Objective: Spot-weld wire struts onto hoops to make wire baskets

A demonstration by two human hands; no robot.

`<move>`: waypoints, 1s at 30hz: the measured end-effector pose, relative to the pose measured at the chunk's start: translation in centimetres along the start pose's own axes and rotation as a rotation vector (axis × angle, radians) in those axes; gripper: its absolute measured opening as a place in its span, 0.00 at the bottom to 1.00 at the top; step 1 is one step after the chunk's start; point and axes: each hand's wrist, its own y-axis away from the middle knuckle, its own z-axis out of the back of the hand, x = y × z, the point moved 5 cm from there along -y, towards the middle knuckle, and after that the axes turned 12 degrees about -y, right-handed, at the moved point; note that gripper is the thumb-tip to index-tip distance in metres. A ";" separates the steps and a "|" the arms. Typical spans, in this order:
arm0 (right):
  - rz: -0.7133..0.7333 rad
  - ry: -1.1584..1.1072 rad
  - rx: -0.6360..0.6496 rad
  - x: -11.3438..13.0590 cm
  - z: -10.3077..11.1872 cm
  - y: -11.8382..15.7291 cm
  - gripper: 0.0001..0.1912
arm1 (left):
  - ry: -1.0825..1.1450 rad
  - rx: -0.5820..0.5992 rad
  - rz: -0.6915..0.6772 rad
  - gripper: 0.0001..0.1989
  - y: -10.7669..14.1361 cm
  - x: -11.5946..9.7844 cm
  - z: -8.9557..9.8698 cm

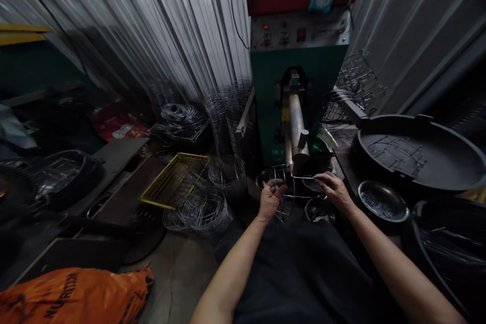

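Observation:
My left hand (271, 199) is closed on a round wire frame (292, 196) below the green machine (266, 106). Between the fingertips of my right hand (334, 190) is the end of a thin metal rod (304, 177), held level. The rod's other end reaches the tip of the machine's arm (297, 121), where a small bright spot shows. The wire frame is close under that tip, partly hidden by my left fingers.
Wire baskets (205, 207) and a yellow wire basket (144, 197) stand left. At the right are a large black pan (448, 162) and a metal bowl of small parts (383, 201). An orange sack (76, 296) lies at the lower left.

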 end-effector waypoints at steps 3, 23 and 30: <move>0.005 -0.009 -0.009 0.0 0.0 0.0 0.11 | 0.015 0.003 -0.001 0.17 -0.2 0.0 -0.1; -0.036 -0.012 -0.050 0.2 -0.1 0.3 0.13 | -0.015 0.060 0.001 0.20 -0.7 -0.6 0.1; -0.025 0.002 -0.035 0.4 -0.2 0.3 0.13 | 0.007 0.044 0.016 0.21 -0.5 -0.6 0.0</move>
